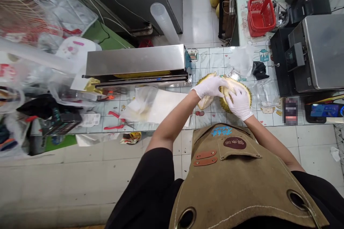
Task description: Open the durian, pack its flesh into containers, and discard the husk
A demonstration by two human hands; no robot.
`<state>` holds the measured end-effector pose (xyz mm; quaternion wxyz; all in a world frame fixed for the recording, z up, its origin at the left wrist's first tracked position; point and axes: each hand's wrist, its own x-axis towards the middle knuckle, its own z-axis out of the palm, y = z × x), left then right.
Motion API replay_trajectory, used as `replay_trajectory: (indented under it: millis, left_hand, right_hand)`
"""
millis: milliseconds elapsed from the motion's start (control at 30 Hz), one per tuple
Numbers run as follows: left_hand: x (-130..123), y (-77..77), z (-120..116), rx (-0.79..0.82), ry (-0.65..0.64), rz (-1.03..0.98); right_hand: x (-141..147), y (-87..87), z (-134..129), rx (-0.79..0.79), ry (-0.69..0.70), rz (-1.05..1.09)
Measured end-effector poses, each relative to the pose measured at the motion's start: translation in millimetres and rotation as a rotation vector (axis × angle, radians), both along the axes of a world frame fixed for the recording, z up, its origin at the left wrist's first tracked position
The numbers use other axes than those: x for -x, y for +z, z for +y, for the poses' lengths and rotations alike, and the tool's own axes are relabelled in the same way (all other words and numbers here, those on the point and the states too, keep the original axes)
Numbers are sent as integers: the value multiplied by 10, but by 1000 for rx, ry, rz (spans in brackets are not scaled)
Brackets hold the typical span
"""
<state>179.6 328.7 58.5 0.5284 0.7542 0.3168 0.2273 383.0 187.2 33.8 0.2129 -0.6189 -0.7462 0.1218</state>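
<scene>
On the counter (212, 62), left hand (211, 87) and right hand (240, 103), both curled, grip one of two durian pieces (237, 82).

Two hands (211, 87) (240, 104), one opened durian (238, 83), one apron (242, 182)

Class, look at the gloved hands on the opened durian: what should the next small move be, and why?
Probably the left hand should gently ease the opened durian piece a little wider while the right hand steadies it: both hands are on this piece, close together, and its pale inside is exposed between spiky edges.
</scene>
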Motion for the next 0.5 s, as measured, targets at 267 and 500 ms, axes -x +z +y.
replay_trajectory:
  millis: [267, 500]
  left_hand:
    - [-165, 212, 302, -443, -480, 697]
    - [-219, 146, 389, -493, -541, 688]
  right_hand:
    - [-175, -55, -31, 74, 118, 81]
    - [-216, -11, 8, 77, 175, 81]
